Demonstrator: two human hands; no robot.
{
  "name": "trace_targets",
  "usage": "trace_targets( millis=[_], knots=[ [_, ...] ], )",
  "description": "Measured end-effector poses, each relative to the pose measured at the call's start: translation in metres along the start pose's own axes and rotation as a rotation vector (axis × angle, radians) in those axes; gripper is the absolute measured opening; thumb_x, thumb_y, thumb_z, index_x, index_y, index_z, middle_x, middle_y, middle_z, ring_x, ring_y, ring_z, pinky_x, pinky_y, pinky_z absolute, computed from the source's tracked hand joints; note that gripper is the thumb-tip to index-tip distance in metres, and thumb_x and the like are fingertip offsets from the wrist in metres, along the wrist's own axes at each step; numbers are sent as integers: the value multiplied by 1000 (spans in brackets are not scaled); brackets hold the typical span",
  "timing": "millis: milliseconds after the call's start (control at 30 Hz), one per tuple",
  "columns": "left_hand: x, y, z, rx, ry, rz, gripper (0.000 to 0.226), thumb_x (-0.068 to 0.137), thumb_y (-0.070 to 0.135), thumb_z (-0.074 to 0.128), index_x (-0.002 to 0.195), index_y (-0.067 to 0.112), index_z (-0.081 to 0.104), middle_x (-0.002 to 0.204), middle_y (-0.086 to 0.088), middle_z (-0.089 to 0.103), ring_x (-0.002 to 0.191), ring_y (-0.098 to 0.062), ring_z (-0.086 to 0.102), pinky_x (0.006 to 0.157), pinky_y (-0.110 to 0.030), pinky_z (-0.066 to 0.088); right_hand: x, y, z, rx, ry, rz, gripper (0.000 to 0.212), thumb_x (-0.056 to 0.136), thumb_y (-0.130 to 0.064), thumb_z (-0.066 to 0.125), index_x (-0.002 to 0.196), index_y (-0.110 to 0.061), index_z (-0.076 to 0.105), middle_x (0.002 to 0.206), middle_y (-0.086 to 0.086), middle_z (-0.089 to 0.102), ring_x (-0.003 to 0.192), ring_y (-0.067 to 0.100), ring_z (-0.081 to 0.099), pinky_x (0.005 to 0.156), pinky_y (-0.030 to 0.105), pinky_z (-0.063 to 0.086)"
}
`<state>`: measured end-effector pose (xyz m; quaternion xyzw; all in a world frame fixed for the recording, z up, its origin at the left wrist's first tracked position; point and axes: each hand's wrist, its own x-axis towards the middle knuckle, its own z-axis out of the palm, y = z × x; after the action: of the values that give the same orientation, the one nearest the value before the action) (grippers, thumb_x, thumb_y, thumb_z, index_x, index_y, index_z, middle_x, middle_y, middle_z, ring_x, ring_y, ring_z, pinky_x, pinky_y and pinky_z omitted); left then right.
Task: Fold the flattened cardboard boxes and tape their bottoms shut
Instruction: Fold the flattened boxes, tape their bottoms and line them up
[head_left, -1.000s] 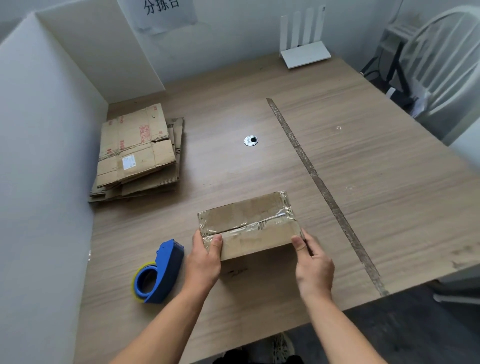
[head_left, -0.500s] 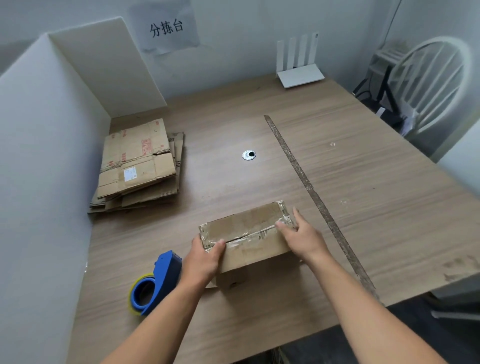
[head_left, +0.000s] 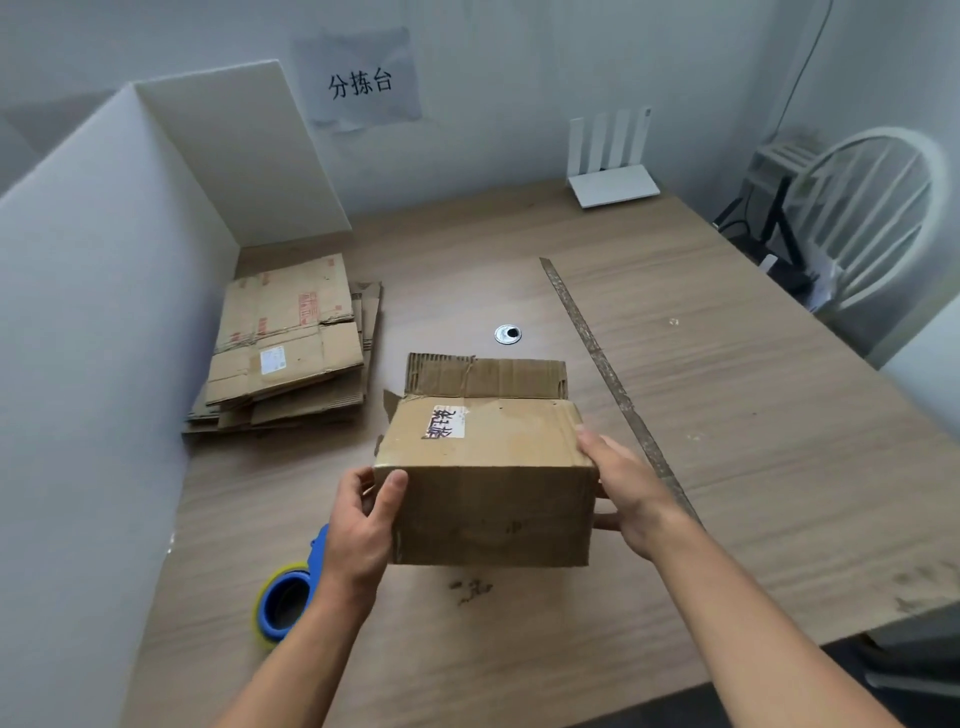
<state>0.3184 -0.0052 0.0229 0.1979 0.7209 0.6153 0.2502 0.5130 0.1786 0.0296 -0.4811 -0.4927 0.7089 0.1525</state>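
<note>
A folded cardboard box (head_left: 488, 467) is held above the table, its labelled side facing up and an open flap standing at its far edge. My left hand (head_left: 358, 525) grips its near left corner, thumb on the front face. My right hand (head_left: 623, 488) holds its right side, fingers wrapped round the edge. A stack of flattened cardboard boxes (head_left: 291, 338) lies at the left by the white partition. A blue tape dispenser (head_left: 285, 597) rests on the table, partly hidden behind my left wrist.
The wooden table (head_left: 727, 467) has a strip of old tape (head_left: 613, 384) running down its middle and a round metal grommet (head_left: 508, 334). A white router (head_left: 613, 176) stands at the back. A white chair (head_left: 872, 218) sits beyond the right edge. White partition (head_left: 93, 415) on the left.
The box has been lifted off the table and turned over; the taped bottom no longer faces up, and the labelled side does. Both hands shifted to its sides.
</note>
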Motion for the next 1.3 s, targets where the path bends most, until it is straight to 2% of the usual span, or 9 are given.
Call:
trace_targets(
  millis=[267,433,600,733,867,1000,1133,1233,1300],
  knots=[
    [5,-7,-11,44,-219,-54,72,66,17,59,136,27,54,122,0,68,106,-11,66,77,-24,55,4,12,-4,178,-32,-134,37,97,0,53,122,-26,58,114,0,68,92,14,68,71,33,53],
    [10,-25,-22,156,-209,-51,75,70,42,75,141,33,52,136,-3,58,122,-18,59,104,-45,48,10,18,-11,-3,4,-215,55,91,-23,72,137,-39,46,119,5,60,105,21,66,85,43,57],
    [2,-39,-17,282,-259,-123,56,77,24,72,128,33,52,130,15,59,127,-5,51,105,-36,45,14,45,-16,-68,15,-298,61,89,2,68,129,-41,54,127,0,61,110,22,66,85,34,55],
    [-5,-50,-23,361,-291,-221,71,63,48,70,129,29,54,128,12,62,126,-9,53,107,-40,45,7,71,-22,-99,4,-294,48,94,-5,64,123,-42,56,132,-6,61,120,10,60,86,25,50],
    [-11,-43,-41,375,-233,-159,51,63,48,69,110,30,63,111,8,70,113,-14,63,93,-34,51,-7,76,-35,-163,94,-299,41,96,-4,59,113,-41,66,127,-8,65,123,8,57,103,44,49],
    [-11,-19,-59,293,-57,10,53,74,24,57,126,23,59,117,4,68,106,-3,64,90,-20,46,-19,50,-37,-127,191,-383,30,98,-13,60,113,-39,60,128,-8,61,116,9,59,99,42,51],
    [-12,12,-55,527,61,429,40,86,19,59,126,22,60,113,6,61,103,-3,60,86,-18,49,-18,28,-26,-515,334,-657,49,88,-28,73,134,-30,55,133,-3,51,120,13,51,101,34,43],
    [-13,21,-36,730,-279,452,45,83,44,49,125,31,60,115,15,57,104,0,56,90,-22,48,-15,12,-6,-935,370,-1016,50,82,-37,68,129,-23,61,124,1,53,113,25,47,97,37,40],
    [-12,18,-26,968,-501,363,61,81,62,41,134,34,56,129,16,51,121,-6,47,103,-31,42,-5,5,4,-1203,245,-994,52,79,-43,64,129,-30,59,127,-2,56,118,27,46,95,47,44]
  ],
)
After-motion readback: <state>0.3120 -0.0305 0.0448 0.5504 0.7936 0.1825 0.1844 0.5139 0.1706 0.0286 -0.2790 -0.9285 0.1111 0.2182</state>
